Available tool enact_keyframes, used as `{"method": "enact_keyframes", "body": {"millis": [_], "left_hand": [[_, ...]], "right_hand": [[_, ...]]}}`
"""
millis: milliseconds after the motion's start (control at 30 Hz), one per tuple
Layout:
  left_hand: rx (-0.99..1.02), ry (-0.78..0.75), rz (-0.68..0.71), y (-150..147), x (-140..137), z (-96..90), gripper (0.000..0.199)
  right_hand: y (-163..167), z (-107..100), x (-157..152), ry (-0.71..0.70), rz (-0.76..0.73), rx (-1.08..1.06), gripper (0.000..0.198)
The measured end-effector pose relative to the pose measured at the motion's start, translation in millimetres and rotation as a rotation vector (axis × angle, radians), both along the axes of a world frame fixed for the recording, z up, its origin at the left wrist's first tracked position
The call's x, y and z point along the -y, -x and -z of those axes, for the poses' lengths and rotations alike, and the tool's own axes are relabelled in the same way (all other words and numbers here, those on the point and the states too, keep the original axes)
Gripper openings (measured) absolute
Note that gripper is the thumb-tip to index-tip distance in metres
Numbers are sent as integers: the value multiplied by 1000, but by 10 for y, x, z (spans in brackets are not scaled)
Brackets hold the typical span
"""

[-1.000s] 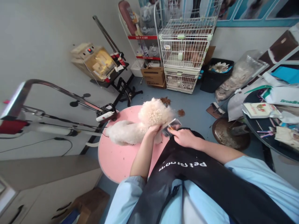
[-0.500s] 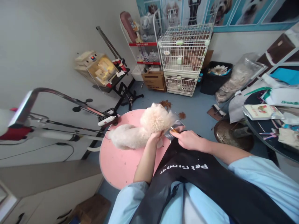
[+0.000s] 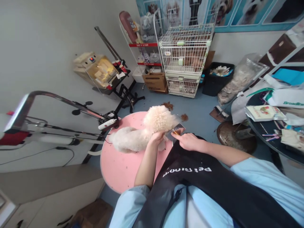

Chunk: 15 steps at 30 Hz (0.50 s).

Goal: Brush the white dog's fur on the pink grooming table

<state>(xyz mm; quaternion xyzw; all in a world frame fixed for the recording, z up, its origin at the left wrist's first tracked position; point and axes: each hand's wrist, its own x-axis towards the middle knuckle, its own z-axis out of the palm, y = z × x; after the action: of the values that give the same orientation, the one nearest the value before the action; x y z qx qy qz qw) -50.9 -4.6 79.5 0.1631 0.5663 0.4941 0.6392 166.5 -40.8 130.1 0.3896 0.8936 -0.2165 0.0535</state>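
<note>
Left hand (image 3: 157, 138) cups the white poodle's (image 3: 144, 129) head steady on the pink grooming table (image 3: 118, 167) so the right hand (image 3: 187, 141), closed round a slicker brush (image 3: 175, 132), can reach its face.

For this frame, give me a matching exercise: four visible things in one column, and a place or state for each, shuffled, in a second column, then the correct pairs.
Things:
1. white fluffy dog
2. slicker brush
3. wire cages
4. left hand

Places or states:
A. stacked against the far wall
B. lying on the round pink table
C. gripping the dog's fur near its head
D. held in the right hand, beside the dog's head

Pairs: 1-B, 2-D, 3-A, 4-C
</note>
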Motion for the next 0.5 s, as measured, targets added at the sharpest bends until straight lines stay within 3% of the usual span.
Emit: {"method": "enact_keyframes", "body": {"millis": [100, 233, 500], "left_hand": [[-28, -22, -33, -24, 40, -52, 27], [-35, 38, -16, -47, 62, -88, 16], [-63, -32, 4, -60, 91, -95, 12]], "right_hand": [[14, 86, -17, 37, -87, -29, 75], [31, 107, 6, -13, -1, -19, 73], [56, 215, 18, 14, 11, -19, 75]]}}
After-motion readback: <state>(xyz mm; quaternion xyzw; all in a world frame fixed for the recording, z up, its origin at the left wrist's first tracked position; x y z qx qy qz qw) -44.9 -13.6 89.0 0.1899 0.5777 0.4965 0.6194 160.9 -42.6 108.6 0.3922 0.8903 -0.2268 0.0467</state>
